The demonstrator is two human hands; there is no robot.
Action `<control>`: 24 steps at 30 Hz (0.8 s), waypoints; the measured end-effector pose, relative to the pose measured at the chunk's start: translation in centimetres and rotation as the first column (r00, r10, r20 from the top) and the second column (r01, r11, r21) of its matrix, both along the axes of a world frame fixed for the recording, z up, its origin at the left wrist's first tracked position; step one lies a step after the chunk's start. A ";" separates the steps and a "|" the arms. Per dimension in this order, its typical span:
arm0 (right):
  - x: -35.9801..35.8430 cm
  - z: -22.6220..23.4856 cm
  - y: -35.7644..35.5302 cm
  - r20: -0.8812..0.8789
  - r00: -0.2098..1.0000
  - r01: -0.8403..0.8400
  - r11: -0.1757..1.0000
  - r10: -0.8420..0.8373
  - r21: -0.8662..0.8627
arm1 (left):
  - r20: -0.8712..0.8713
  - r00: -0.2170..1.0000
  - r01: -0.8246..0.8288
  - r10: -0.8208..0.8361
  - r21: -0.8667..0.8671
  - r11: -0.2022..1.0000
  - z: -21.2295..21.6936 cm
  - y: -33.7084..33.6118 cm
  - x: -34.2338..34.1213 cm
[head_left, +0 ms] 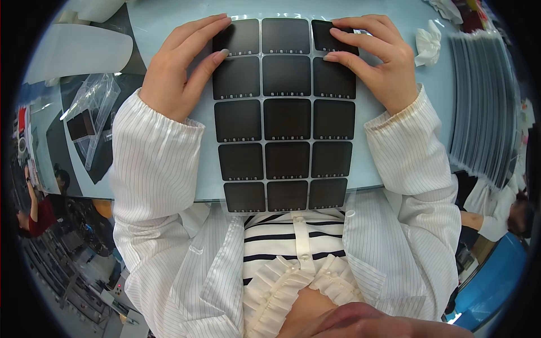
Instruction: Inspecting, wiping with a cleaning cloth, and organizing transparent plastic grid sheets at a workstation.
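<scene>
A pale sheet carrying several dark rectangular panels (287,119) in three columns lies in front of me. Each panel has a row of small light marks along its near edge. My left hand (183,65) rests at the far left corner, fingertips on the outer edge of the top left panel (239,36) and the thumb near its lower corner. Over the top right panel (322,38) is my right hand (380,53), its fingers stretched across the surface and thumb by the lower edge. That panel looks slightly tilted. Both hands have thumb and fingers apart.
The sheet's near end reaches past the front edge of the pale blue table (389,166). On the right stand a crumpled white tissue (428,42) and a tall stack of grey sheets (484,107). Clear plastic bags (96,121) lie left, near a translucent white piece (79,53).
</scene>
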State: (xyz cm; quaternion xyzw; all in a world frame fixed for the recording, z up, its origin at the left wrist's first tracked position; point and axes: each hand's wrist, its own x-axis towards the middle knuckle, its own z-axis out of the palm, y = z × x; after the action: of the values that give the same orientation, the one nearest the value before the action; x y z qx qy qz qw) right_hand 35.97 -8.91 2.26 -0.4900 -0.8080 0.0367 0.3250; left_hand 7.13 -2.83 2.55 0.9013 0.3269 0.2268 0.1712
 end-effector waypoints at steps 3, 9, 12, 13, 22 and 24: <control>0.1 -0.1 -0.3 0.013 1.000 0.003 1.000 -0.003 -0.004 | -0.014 1.000 -0.002 0.002 0.010 1.000 -0.2 -0.1 0.0; 0.2 0.0 -0.3 0.017 1.000 0.002 1.000 -0.002 -0.015 | -0.036 0.999 -0.008 0.009 0.022 1.000 -0.1 -0.3 -0.1; 0.3 0.3 -0.4 0.048 0.999 -0.011 0.999 0.012 -0.032 | -0.032 0.999 -0.007 0.008 0.033 0.999 -0.2 -0.3 0.0; 0.3 0.4 -0.4 0.070 0.997 -0.032 0.999 0.034 -0.039 | -0.034 0.999 -0.008 0.009 0.028 1.000 -0.2 -0.2 0.0; 0.1 1.0 -1.0 0.221 0.975 -0.007 1.000 0.002 0.020 | -0.041 0.999 0.002 0.000 0.026 1.000 0.3 -0.3 0.3; 0.5 0.8 -1.0 0.209 0.978 -0.020 0.999 0.013 0.031 | -0.038 0.999 0.009 -0.008 0.032 0.999 0.3 -0.5 0.3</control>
State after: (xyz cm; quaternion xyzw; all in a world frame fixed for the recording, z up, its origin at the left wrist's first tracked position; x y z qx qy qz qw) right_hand 36.49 -9.91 3.10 -0.4793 -0.8421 -0.0254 0.2460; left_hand 7.46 -3.31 2.83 0.9094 0.3226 0.2143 0.1516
